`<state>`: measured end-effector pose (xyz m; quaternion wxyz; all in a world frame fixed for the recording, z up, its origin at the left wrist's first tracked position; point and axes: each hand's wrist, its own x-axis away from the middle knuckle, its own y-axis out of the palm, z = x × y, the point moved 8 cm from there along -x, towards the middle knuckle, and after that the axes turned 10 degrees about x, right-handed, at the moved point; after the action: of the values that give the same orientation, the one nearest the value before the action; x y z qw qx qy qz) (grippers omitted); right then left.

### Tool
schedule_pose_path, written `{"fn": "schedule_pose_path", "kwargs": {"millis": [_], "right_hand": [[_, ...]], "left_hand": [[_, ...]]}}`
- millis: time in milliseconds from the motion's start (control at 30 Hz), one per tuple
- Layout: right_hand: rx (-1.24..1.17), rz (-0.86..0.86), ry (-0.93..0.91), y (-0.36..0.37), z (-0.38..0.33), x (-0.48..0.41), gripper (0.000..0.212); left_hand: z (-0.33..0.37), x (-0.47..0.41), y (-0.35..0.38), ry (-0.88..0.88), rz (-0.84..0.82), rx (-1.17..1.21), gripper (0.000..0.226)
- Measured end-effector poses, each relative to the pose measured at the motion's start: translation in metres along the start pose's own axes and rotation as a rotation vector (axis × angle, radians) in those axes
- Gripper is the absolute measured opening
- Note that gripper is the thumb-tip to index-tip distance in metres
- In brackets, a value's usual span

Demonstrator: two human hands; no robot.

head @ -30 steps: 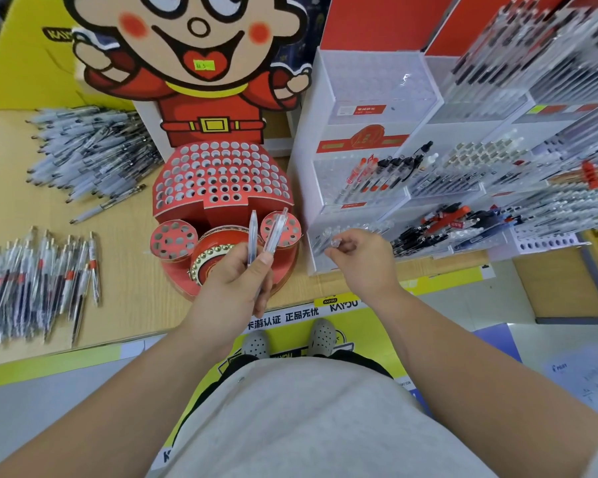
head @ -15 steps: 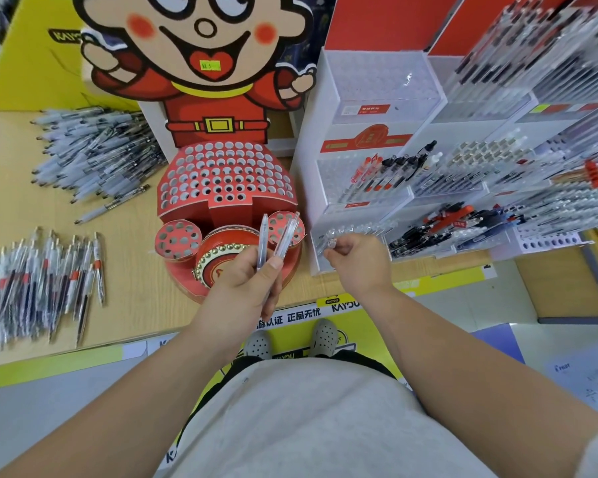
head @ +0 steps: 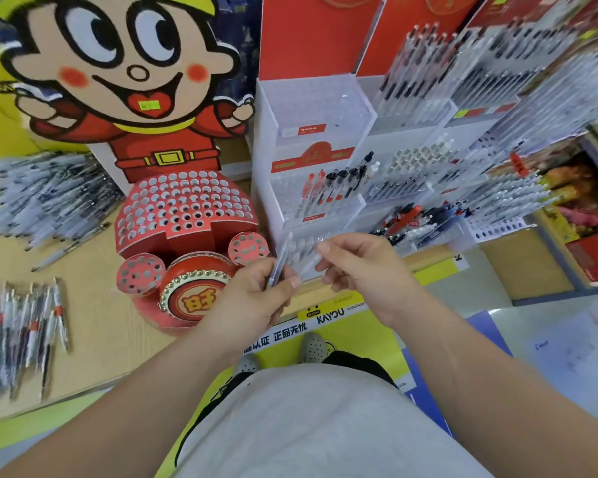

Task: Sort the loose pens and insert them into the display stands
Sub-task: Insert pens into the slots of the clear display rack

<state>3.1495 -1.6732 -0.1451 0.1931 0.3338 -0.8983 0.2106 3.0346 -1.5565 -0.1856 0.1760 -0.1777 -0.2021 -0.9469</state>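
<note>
My left hand (head: 256, 298) grips a clear pen (head: 279, 262) that points up, just in front of the white tiered display stand (head: 311, 108). My right hand (head: 363, 267) is close beside it, thumb and forefinger pinching the top of a second clear pen (head: 306, 260), which is blurred. Both hands hover over the stand's lowest front row, which holds several clear pens. The red drum-shaped stand (head: 183, 208) with many holes sits to the left, and no pens show in it.
Loose pens lie in a heap (head: 49, 198) at the back left and in a row (head: 21, 332) at the near left of the wooden table (head: 94, 305). More filled pen racks (head: 463, 167) stand to the right. A cartoon cardboard figure (head: 125, 81) rises behind the red stand.
My right hand has left the white stand's front row and moved to the pens in my left hand. My left hand has shifted right, toward the white stand. The camera moved closer.
</note>
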Motion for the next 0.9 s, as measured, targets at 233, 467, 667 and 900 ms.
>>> {"fn": "schedule_pose_path", "kwargs": {"millis": [233, 467, 667, 900], "right_hand": [[0.108, 0.081, 0.029, -0.027, 0.002, -0.004, 0.018], [-0.016, -0.038, -0.003, -0.047, 0.000, -0.034, 0.008], [0.123, -0.112, -0.148, -0.070, -0.007, -0.057, 0.010], [0.538, -0.175, -0.396, -0.066, -0.005, -0.080, 0.012]], "left_hand": [[0.006, -0.015, 0.013, 0.066, 0.074, -0.151, 0.010], [0.004, -0.023, 0.006, -0.018, 0.321, -0.035, 0.034], [-0.002, -0.015, 0.000, -0.072, 0.642, 0.066, 0.034], [-0.014, -0.014, 0.024, -0.062, 0.758, 0.124, 0.030]]}}
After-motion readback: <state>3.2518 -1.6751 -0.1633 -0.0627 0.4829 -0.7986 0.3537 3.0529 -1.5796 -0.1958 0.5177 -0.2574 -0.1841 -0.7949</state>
